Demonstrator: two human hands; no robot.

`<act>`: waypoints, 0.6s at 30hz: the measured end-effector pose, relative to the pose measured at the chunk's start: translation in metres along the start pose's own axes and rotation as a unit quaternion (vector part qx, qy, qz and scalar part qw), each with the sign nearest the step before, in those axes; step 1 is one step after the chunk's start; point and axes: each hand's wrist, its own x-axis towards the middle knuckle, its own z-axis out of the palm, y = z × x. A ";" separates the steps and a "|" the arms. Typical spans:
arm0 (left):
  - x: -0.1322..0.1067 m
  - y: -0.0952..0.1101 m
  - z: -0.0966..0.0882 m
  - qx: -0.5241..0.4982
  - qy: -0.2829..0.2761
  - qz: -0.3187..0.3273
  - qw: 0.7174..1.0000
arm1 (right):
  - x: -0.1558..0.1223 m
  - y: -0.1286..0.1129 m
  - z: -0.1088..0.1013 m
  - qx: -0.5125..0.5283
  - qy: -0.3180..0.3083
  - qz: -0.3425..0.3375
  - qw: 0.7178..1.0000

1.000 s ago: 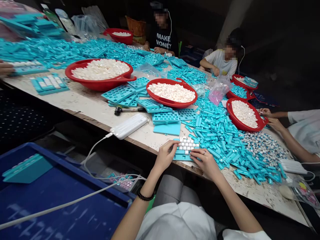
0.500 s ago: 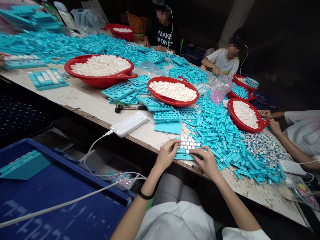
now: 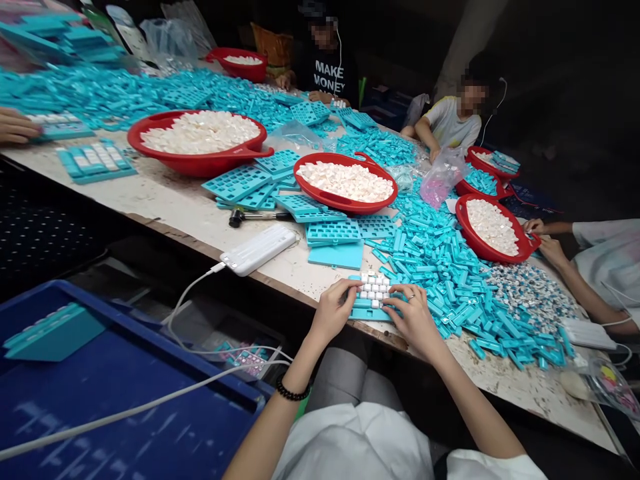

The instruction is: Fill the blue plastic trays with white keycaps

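White keycaps (image 3: 374, 288) sitting in a teal plastic keycap frame (image 3: 366, 314) between the hands, left hand (image 3: 334, 310) curling over its near end, right hand (image 3: 413, 317) spreading against its other end

A flat turquoise plastic keycap frame (image 3: 367, 314) lies level, carrying tight rows of small white keycaps (image 3: 374, 289).

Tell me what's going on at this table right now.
The person's left hand and right hand rest on a teal plastic frame holding rows of white keycaps, at the edge of the table. Loose teal pieces lie heaped beyond the right hand, and a red basin of keycaps sits further up. Co-workers sit around the table, one in a black printed T-shirt.
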 end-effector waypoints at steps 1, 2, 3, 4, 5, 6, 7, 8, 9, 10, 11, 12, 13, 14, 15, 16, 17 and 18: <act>0.000 0.000 0.000 0.000 -0.001 -0.001 1.000 | 0.002 -0.002 -0.002 -0.018 -0.012 -0.012 1.000; 0.000 0.000 0.000 0.001 -0.001 -0.001 1.000 | 0.005 -0.004 -0.004 -0.036 -0.023 -0.023 0.999; 0.000 0.000 0.000 0.001 -0.002 0.000 1.000 | 0.007 -0.006 -0.006 -0.054 -0.033 -0.033 0.997; 0.000 0.000 0.000 0.003 -0.003 0.001 1.000 | 0.009 -0.008 -0.007 -0.070 -0.043 -0.040 0.996; 0.000 0.001 0.000 0.004 -0.004 0.003 1.000 | 0.011 -0.010 -0.008 -0.082 -0.051 -0.045 0.994; 0.000 0.001 0.000 0.006 -0.005 0.004 1.000 | 0.013 -0.011 -0.008 -0.091 -0.057 -0.047 0.993; 0.000 0.001 0.000 0.008 -0.006 0.004 1.000 | 0.014 -0.012 -0.008 -0.096 -0.063 -0.048 0.992; 0.000 0.001 0.000 0.011 -0.008 0.003 1.000 | 0.014 -0.012 -0.007 -0.098 -0.069 -0.049 0.992; 0.000 0.001 0.000 0.012 -0.010 0.003 1.000 | 0.015 -0.011 -0.007 -0.098 -0.073 -0.049 0.991; 0.000 0.001 0.000 0.013 -0.012 0.003 1.000 | 0.015 -0.010 -0.006 -0.096 -0.077 -0.049 0.991; 0.000 0.001 0.001 0.013 -0.013 0.003 1.000 | 0.015 -0.009 -0.007 -0.093 -0.079 -0.047 0.991; 0.000 0.000 0.001 0.013 -0.013 0.004 1.000 | 0.016 -0.009 -0.008 -0.090 -0.078 -0.043 0.992; 0.000 0.000 0.001 0.013 -0.011 0.004 1.000 | 0.017 -0.010 -0.012 -0.085 -0.070 -0.039 0.993; 0.000 0.000 0.000 0.011 -0.009 0.003 1.000 | 0.019 -0.013 -0.018 -0.077 -0.054 -0.037 0.995; 0.000 0.001 -0.001 0.008 -0.007 -0.001 1.000 | 0.020 -0.019 -0.026 -0.061 -0.034 -0.039 0.997; 0.001 0.002 -0.001 0.002 -0.006 -0.008 1.000 | 0.020 -0.027 -0.038 -0.035 -0.013 -0.046 0.998; 0.002 0.004 -0.003 -0.008 -0.006 -0.021 1.000 | 0.019 -0.039 -0.052 0.000 0.004 -0.062 0.998; 0.004 0.006 -0.004 -0.016 -0.011 -0.036 0.999 | 0.015 -0.052 -0.067 0.046 0.011 -0.079 0.996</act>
